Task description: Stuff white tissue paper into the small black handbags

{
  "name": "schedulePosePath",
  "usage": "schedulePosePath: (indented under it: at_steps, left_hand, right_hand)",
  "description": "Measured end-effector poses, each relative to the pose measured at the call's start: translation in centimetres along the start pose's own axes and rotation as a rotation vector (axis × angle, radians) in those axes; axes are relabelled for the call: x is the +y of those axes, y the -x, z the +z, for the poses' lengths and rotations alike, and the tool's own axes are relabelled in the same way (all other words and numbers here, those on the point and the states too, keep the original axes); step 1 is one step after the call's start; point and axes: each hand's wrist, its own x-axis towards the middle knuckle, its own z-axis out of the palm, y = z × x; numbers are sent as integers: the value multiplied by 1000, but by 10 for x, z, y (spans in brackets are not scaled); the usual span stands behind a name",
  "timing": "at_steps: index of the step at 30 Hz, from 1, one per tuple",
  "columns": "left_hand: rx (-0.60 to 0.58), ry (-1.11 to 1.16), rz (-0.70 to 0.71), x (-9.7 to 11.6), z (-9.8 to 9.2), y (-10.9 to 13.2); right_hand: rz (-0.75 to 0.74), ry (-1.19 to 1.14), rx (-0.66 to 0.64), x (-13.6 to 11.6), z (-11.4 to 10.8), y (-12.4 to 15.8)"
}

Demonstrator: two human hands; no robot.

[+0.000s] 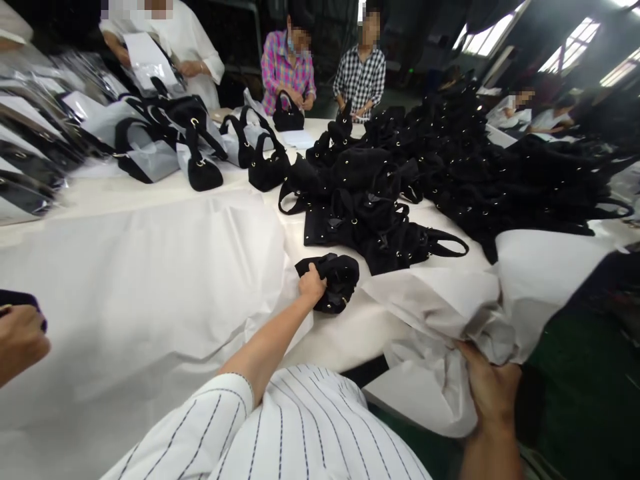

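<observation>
My left hand (pixel 312 285) is closed on the near edge of a small black handbag (pixel 341 283), which rests on the table in front of me. Crumpled white paper (pixel 445 307) is bunched up in my right hand (pixel 493 383) at the table's near right edge; its fingers are partly hidden by the folds. Just beyond the held bag lies a loose group of black handbags (pixel 350 223) with looped handles and gold-coloured studs. To the left of my arm, a large white sheet (pixel 165 260) is spread over the table.
At the left edge, another person's hand (pixel 23 340) grips something dark. Handbags with grey wrapping (pixel 150 150) and clear-wrapped goods (pixel 30 140) fill the back left. A tall heap of black bags (pixel 500 167) covers the back right. Several people stand or sit beyond the table.
</observation>
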Motion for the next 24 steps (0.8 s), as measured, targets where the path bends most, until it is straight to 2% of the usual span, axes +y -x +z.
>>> schedulePosePath:
  at_steps: [2,5,8,11,14,17,21,24]
  left_hand:
    - [12,3,56,10,-9,4]
    - [46,38,175,34,-29,20]
    - [150,206,342,56,-60,45]
    - [167,407,434,60,-98,69]
    - [149,529,402,38,-128,85]
    - [232,497,285,-1,-136,93]
    - [324,271,102,-44,-118,101]
    - [235,210,75,-60,-100,111]
  right_hand:
    - [10,-17,27,3,-12,-8]
    - [-58,-99,145,-6,-24,-21]
    - [-247,-181,237,-28,-31,-31]
    - [-441,-193,336,-45,-34,-41]
    - [-589,-64,393,-48,-32,-49]
    - [-725,27,351,-42,-18,-50]
    - [-717,40,226,-38,9,-36]
    - [-637,51,95,-44,26,-15]
